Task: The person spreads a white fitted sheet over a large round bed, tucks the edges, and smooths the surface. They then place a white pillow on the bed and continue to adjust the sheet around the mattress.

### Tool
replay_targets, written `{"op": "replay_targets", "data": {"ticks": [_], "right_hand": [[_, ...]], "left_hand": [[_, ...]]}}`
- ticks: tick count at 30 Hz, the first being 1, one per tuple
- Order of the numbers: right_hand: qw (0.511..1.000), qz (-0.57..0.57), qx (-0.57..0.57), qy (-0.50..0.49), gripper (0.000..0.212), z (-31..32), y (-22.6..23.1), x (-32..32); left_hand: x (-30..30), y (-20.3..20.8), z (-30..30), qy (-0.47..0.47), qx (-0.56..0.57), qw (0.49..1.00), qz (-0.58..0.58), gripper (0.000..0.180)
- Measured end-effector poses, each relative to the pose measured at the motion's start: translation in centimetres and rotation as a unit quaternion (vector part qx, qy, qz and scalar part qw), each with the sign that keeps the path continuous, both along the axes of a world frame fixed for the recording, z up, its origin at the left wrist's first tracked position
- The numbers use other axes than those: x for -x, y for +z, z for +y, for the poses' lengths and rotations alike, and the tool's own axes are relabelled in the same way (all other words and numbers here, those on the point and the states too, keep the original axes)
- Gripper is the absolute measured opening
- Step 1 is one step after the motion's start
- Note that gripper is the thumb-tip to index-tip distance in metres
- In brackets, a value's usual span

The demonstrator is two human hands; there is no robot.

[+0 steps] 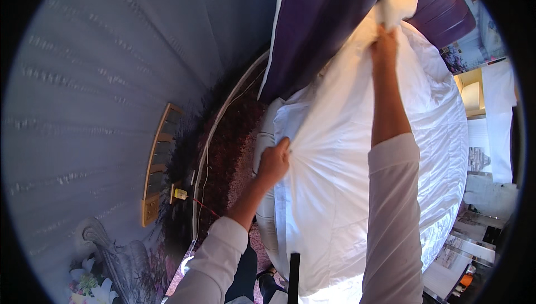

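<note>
A large white duvet (340,192) is spread over a bed and wrinkles fan out across it from my left hand. My left hand (274,161) is closed on the duvet's near-left edge, pulling a fold taut. Farther out, my right hand (384,44) is closed on a raised part of the white bedding, slightly blurred by motion. Between my two hands the cloth stretches in a lifted ridge. The fingertips of my right hand are partly hidden in the fabric.
Dark purple curtain-like cloth (318,19) hangs at the far side beside the bed. A purple padded headboard (441,5) stands at the far right. On the left are a grey patterned wall (84,131), a socket panel (151,209) with a plugged-in charger (180,194), and cable along the reddish carpet (240,164).
</note>
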State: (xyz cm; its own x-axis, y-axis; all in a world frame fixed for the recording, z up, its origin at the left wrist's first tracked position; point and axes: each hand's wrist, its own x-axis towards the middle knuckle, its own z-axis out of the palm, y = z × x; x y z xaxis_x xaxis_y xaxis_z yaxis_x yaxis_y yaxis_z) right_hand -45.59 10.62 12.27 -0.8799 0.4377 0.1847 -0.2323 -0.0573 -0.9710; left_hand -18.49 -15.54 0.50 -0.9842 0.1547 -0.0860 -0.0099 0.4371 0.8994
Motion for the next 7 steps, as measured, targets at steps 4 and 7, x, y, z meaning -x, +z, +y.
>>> {"op": "replay_targets", "data": {"ticks": [4,7], "right_hand": [[0.962,-0.092,-0.213,0.143,0.066,-2.0,-9.7,-2.3],[0.963,-0.07,-0.208,0.159,0.068,-3.1,-12.5,-9.9]], "left_hand": [[-1.7,-9.0,-0.9,0.072,-0.035,0.996,-0.037,0.026],[-4.1,-11.5,-0.6,0.074,-0.022,0.99,-0.118,0.028]]}}
